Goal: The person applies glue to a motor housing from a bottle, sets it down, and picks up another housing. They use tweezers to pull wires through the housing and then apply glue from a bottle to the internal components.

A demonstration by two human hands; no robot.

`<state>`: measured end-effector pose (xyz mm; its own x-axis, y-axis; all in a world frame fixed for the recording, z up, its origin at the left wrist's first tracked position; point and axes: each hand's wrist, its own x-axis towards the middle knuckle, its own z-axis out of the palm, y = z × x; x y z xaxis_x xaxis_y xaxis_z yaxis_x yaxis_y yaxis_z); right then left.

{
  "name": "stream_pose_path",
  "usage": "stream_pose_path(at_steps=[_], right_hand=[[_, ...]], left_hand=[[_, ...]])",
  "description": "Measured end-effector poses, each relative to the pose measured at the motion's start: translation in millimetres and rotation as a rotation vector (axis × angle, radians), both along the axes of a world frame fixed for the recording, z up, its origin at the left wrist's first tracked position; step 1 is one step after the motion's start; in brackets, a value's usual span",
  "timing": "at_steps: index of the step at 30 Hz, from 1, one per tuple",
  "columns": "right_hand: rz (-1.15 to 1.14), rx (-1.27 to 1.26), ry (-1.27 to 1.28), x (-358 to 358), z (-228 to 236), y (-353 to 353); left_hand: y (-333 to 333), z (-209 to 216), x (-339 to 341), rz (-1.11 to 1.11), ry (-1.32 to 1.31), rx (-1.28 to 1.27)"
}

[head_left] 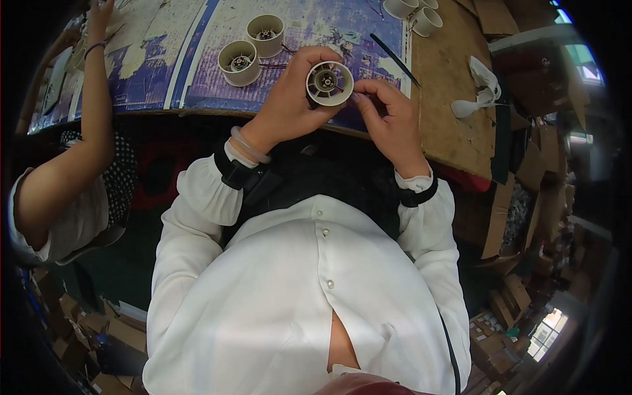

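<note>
My left hand (293, 99) is wrapped round a white cylindrical fan housing (330, 102), its round opening facing up toward me. Inside it sit spokes and a dark motor hub (326, 81), with a bit of reddish wire beside the hub. At the housing's right rim, my right hand (393, 118) is closed in a pinch of thumb and forefinger; whatever lies between the tips is too small to make out. Two similar fan housings, one nearer (238, 79) and one farther (276, 49), stand on the table to the left, with thin dark wires trailing rightward.
A dark slim stick-like tool (395, 60) lies on the worn blue-printed table cover (197, 72). More white housings (426, 22) stand at the far right. Crumpled white material (479, 89) rests near the right table edge. On the left, another person's arm (97, 105) reaches over the table.
</note>
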<state>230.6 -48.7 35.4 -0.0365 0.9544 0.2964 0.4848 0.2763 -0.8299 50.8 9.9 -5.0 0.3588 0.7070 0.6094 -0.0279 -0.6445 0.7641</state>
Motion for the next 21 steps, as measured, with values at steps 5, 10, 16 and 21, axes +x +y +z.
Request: stream_pose_path(at_steps=[5,10,16,21], right_hand=[[0.071,0.215,-0.256,5,6,6],[0.070,0.404,-0.426,5,5,5],[0.135,0.244,-0.313,23,10,13],[-0.172,-0.015,-0.606,61,24,37]], left_hand=[[2,1,-4,-0.024,0.044,-0.011],[3,2,-5,-0.075,0.033,-0.042],[3,0,-4,-0.080,0.060,-0.033],[2,3,-5,-0.109,0.103,-0.031]])
